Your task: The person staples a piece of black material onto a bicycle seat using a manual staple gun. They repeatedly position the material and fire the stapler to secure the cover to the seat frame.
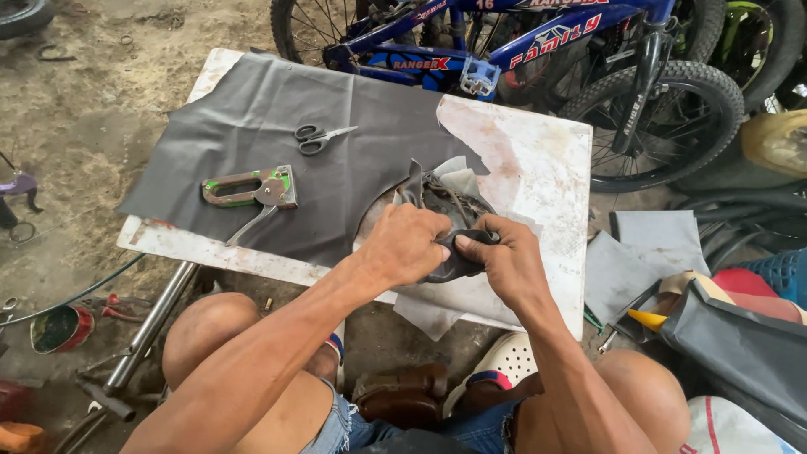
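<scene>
Both hands pinched the dark cover material (454, 252) over a worn bicycle saddle (445, 197), left hand (403, 245) and right hand (504, 261) thumbs pressed together at the fold (apparently to keep it taut). The staple gun (252, 192) and scissors (318, 137) lay beyond the left fingers.

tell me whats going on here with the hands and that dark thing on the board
A seated person grips a small object wrapped in dark sheet material with both hands, left hand and right hand, at the near edge of a worn white board. A larger dark sheet lies across the board with scissors and a staple gun on it. Bicycles stand behind.
</scene>
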